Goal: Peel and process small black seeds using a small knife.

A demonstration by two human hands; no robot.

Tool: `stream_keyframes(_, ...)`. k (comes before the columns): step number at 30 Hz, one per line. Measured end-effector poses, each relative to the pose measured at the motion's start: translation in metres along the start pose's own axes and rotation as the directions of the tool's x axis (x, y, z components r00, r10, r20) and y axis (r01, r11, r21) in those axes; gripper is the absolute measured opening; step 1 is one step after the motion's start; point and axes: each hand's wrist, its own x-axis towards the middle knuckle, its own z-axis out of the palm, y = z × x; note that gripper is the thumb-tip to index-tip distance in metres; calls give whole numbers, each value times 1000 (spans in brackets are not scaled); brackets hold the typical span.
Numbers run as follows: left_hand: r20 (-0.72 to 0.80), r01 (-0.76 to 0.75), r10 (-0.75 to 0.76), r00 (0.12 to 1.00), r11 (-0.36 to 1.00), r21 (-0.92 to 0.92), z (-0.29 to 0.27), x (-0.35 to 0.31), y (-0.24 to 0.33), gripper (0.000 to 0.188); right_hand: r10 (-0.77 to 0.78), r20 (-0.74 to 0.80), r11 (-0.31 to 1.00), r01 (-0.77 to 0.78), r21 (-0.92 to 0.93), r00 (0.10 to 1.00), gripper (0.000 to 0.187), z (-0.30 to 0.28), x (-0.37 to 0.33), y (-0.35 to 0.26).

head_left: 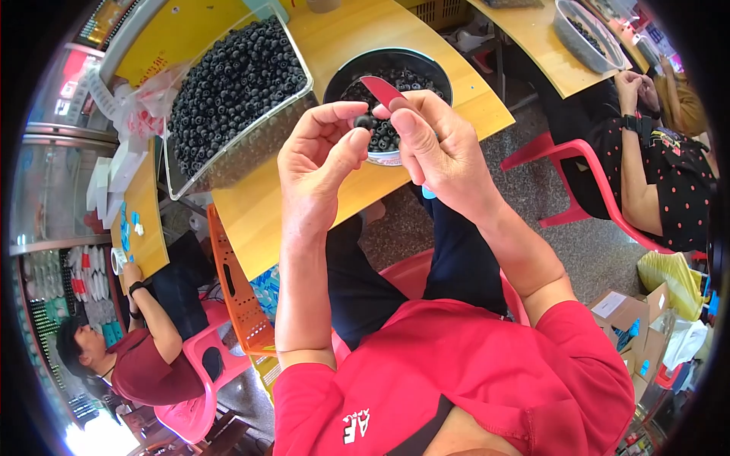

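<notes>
My left hand (323, 152) pinches a small dark round piece (364, 121), like a blueberry in look, between thumb and fingers. In my right hand (445, 148) is a knife with a red blade (382, 91), its tip pointing up and left, close to that piece. Most of its handle is hidden in the fist; a light blue bit (428, 192) shows below the hand. Beneath both hands stands a round dark-rimmed bowl (334, 85), holding many of the same dark pieces. To the left, a large clear tub (251, 137) is heaped with them.
The wooden table (258, 235) has an edge near my knees. An orange plastic crate (247, 304) stands at left. One person (152, 357) sits at a side table on the left, another (654, 167) on a pink chair (585, 167) at right. Cardboard boxes (627, 319) lie lower right.
</notes>
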Motion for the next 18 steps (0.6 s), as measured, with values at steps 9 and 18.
stream_keyframes(9,18,52,-49,999,958,-281,0,-2,-9,23,0,24,996,2,-87,1000,38,2,-3,-3)
stream_keyframes(18,58,10,-6,998,997,-77,-4,-3,-5,20,-72,155,950,115,-290,985,38,-7,2,2)
